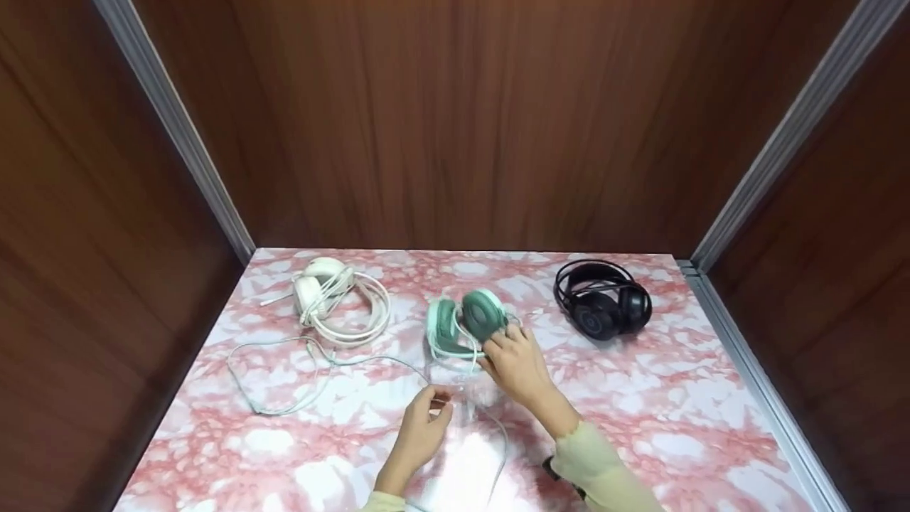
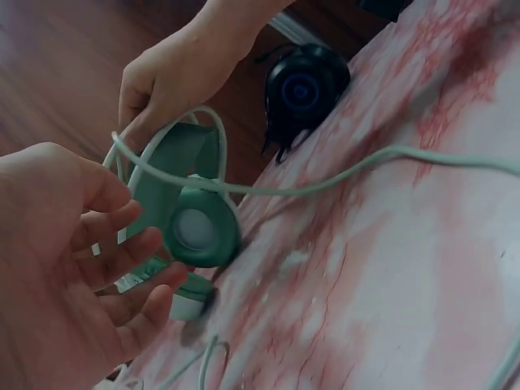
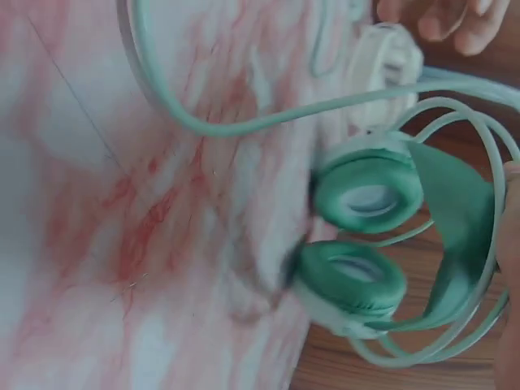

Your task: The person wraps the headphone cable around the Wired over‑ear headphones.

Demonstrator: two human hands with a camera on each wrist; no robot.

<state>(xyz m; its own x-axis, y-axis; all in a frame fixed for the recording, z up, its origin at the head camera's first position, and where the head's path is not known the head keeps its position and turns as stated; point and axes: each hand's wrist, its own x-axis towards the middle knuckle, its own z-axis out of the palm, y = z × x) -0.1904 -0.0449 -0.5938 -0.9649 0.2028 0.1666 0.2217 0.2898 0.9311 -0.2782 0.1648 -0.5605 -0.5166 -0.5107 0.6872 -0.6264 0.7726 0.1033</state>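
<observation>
A pair of green headphones (image 1: 484, 315) is near the middle of the table, its ear cups toward the back and its headband toward me. My right hand (image 1: 519, 364) holds it by the headband; in the left wrist view the fingers of that hand (image 2: 183, 77) are bent at the band. A pale green cable (image 2: 325, 183) runs from the headphones across the front. My left hand (image 1: 421, 430) is just left of and nearer than the headphones, palm facing inward, fingers loosely bent (image 2: 134, 252) with no visible grip on anything. In the right wrist view, the green ear cups (image 3: 370, 191) face the camera.
White headphones (image 1: 327, 291) with a bundled cord lie at the back left. Black headphones (image 1: 604, 302) sit at the back right. A looped stretch of pale cable (image 1: 277, 412) lies on the left of the marbled table (image 1: 668, 412). Brown wood panels (image 1: 455, 128) enclose the table.
</observation>
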